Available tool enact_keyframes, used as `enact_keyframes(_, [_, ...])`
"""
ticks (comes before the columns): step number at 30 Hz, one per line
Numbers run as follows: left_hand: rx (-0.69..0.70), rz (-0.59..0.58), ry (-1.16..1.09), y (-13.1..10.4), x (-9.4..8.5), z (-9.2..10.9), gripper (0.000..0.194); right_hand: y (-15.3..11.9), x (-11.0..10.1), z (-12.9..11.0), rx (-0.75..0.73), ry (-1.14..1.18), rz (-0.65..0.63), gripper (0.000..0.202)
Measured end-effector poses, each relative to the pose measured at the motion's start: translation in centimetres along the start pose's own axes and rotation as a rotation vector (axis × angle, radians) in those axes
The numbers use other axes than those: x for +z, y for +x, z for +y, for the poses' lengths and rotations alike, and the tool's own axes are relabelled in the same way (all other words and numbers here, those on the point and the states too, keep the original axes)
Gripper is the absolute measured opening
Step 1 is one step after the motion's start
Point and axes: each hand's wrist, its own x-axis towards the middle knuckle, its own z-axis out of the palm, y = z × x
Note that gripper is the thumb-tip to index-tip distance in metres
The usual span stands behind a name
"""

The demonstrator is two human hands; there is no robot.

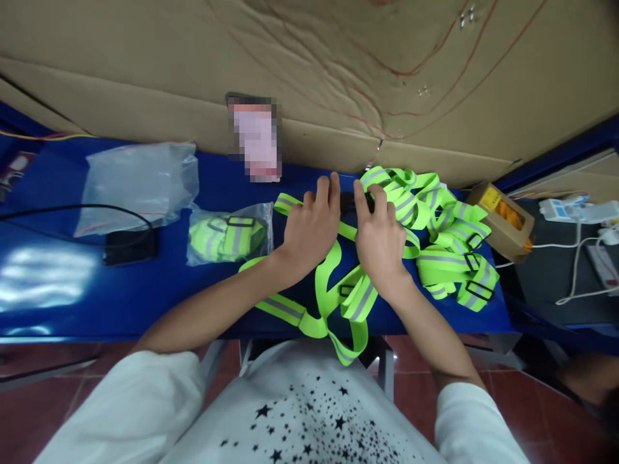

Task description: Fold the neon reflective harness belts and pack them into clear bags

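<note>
My left hand (312,225): fingers bent at a small black part (346,202); grip cannot be told.
My right hand (381,241): fingers bent on the part's other side; grip likewise undetermined.
Neon-green, grey-striped fabric strap (323,280): on the blue table (178,299), beneath and between my hands.
Yellow label (492,198): on a brown cardboard box (523,240); writing too small to read.
Pink, phone-shaped screen (257,138): pixelated, unreadable.

White glare patches the glossy blue bench (104,293) at left; coarse pixelation obscures a pinkish rectangle (257,138); the lower right corner looks dim.
</note>
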Motion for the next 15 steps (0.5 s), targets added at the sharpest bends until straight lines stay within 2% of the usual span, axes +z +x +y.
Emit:
enact_keyframes(4, [-0.005, 0.045, -0.056, 0.4, 0.0, -0.4, 0.06, 1.0, -0.2, -1.5, 0.002, 0.084, -0.007, 0.064])
enact_keyframes(6, [-0.017, 0.058, -0.058, 0.6, -0.1, -0.8, 0.06, 1.5, -0.4, -1.4, -0.039, 0.195, -0.049, 0.067])
enact_keyframes(8, [-0.037, 0.061, -0.075, 0.9, -0.4, -1.4, 0.061, 2.2, -0.7, -0.3, -0.128, 0.364, -0.114, 0.076])
enact_keyframes(11, [-0.053, 0.069, -0.147, 1.2, -1.5, -2.5, 0.066, 3.5, -1.4, 2.7, -0.216, 0.644, -0.172, 0.09])
enact_keyframes(13, [-0.05, 0.106, -0.195, 1.4, -2.4, -3.1, 0.071, 4.4, -1.9, 4.3, -0.214, 0.827, -0.216, 0.089])
enact_keyframes(15, [-0.064, 0.167, -0.203, 1.4, -3.3, -3.3, 0.075, 5.1, -2.3, 4.9, -0.213, 1.015, -0.263, 0.083])
